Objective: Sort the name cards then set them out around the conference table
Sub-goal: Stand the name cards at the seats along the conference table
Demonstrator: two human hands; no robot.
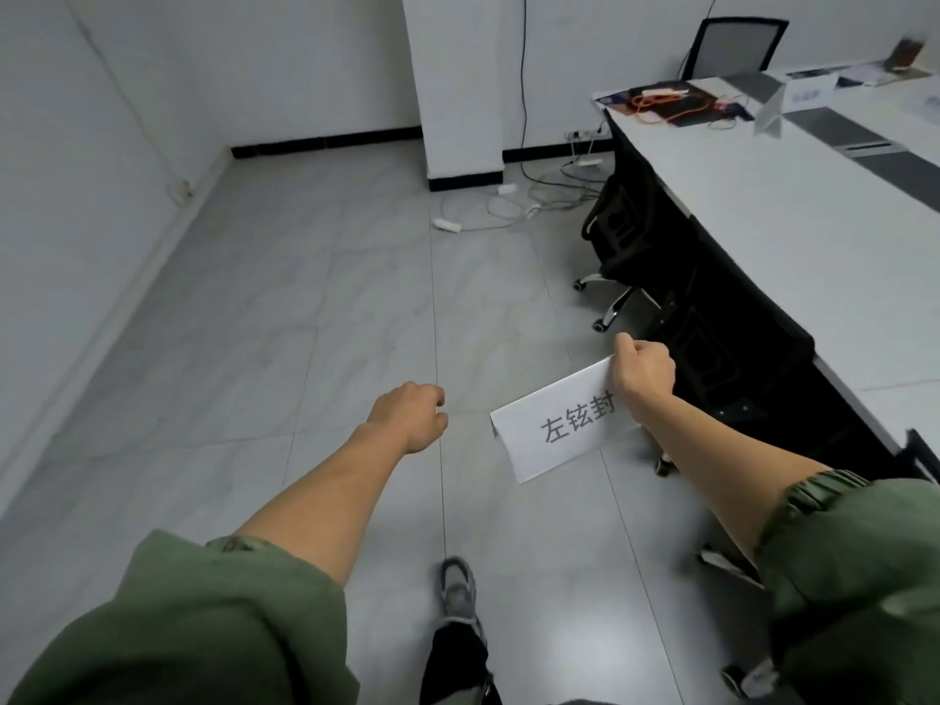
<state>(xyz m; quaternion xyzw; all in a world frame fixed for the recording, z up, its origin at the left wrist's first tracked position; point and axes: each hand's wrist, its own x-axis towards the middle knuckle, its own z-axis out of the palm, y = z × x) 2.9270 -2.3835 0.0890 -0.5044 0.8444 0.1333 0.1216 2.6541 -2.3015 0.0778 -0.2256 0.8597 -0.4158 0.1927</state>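
White paper printed with three dark characters, the name card (554,424) is held by the right hand (643,371) at its right end. That hand's fingers (624,346) are curled tightly over the card's upper edge, so the grip is closed. How the thumb lies behind the sheet cannot be seen. The card slants down and to the left from those fingers, in the air above the grey tiled floor (305,297), touching nothing but the hand.

The left hand (407,417) is well to the left of the card and apart from it. Its fingers (436,399) are folded in toward the palm as a fist, and they hold nothing. Both forearms are bare, with green sleeves (213,613) pushed up near the elbows.

To the right of the gripping fingers and beyond them runs the long pale surface (763,206). Black chairs (618,231) are tucked against its near side, just past the right hand. Far beyond the fingers, toward the surface's distant end, another name card (809,94) stands upright, with a clear stand (768,117) just beside it. A tangle of orange cable (661,101) lies near the corner. Below both hands, a grey shoe (458,587) rests on the floor.
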